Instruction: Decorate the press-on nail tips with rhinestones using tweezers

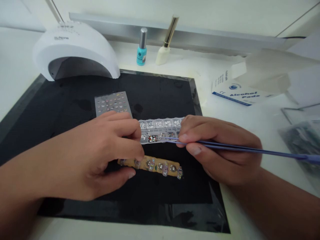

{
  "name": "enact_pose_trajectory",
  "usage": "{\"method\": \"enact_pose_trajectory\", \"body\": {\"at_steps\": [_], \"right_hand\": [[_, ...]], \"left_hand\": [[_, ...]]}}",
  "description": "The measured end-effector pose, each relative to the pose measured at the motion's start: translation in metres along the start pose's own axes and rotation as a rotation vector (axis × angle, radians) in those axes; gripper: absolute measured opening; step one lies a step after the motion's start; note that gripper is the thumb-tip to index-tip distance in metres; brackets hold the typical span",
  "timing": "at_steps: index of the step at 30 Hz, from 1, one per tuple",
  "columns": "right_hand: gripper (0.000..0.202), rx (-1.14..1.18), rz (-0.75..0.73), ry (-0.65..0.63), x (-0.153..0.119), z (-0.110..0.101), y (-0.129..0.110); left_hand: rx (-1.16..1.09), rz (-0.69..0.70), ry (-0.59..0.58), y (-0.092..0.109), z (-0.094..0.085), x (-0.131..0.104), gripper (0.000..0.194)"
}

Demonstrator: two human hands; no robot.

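Observation:
My right hand grips a pair of blue-violet tweezers. The narrow tips reach left over a clear compartment case of small rhinestones, close to a compartment with dark and coloured stones. My left hand is bent at the case's left end, its thumb apart from the fingers; whether the fingertips press on the case is hard to tell. Just below lies a yellow strip carrying decorated nail tips on round silver-coloured mounts. The left hand covers part of its left end.
A black mat lies under everything, with a sticker sheet beyond my left hand. Behind stand a white nail lamp, a turquoise polish bottle and a cream bottle. An alcohol pads box sits at the right.

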State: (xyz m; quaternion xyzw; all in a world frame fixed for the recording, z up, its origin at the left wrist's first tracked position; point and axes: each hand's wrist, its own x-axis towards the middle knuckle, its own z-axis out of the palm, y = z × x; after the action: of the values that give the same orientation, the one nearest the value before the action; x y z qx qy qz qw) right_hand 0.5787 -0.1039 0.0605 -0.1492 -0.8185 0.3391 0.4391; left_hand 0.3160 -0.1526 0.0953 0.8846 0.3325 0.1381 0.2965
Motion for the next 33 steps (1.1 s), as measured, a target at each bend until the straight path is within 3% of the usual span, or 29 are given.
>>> {"method": "enact_pose_trajectory", "body": {"at_steps": [7,33], "right_hand": [[0.021,0.015,0.001,-0.002,0.0002,-0.0002,0.0001],[0.020,0.015,0.048,0.023,-0.0063,-0.0025,0.0074]], "left_hand": [[-0.020,0.007,0.040,0.0014,-0.0008,-0.0012,0.013],[0.020,-0.005,0.012,0.0015,0.0006,0.0017,0.017]]}}
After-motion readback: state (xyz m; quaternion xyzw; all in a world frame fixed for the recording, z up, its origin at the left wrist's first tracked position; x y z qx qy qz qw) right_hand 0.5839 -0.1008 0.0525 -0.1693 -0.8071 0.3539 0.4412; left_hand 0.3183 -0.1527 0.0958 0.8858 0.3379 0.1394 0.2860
